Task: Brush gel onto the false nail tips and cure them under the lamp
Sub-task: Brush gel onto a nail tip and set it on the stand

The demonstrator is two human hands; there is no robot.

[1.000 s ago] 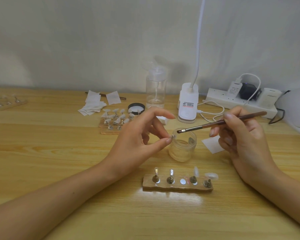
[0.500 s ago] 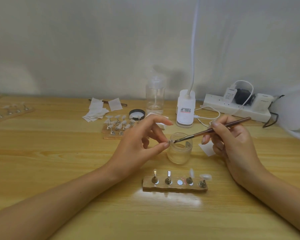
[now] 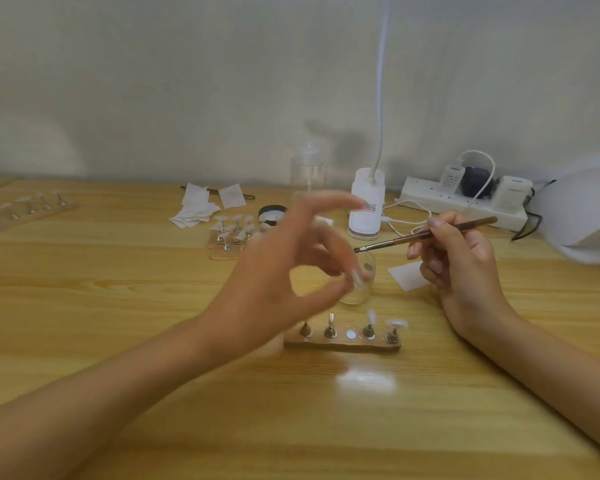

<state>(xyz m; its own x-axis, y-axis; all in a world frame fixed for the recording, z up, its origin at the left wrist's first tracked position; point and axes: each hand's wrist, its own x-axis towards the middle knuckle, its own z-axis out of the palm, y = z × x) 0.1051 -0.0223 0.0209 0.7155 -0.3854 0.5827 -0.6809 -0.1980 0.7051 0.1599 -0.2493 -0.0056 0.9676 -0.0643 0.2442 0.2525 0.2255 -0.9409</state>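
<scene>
Pinching a nail tip (image 3: 356, 279), the left hand (image 3: 278, 271) is blurred — the right hand (image 3: 461, 268) grips the brush (image 3: 395, 241).

All I get on my feed is bare arm: the left forearm (image 3: 118, 386) and the right forearm (image 3: 551, 368) are uncovered right up to the edge of my view. The left hand (image 3: 274, 271) is smeared by motion blur, so I can't read its nails. The right hand (image 3: 461, 268) shows rounded fingernails (image 3: 435, 265) with a faint shine.
</scene>
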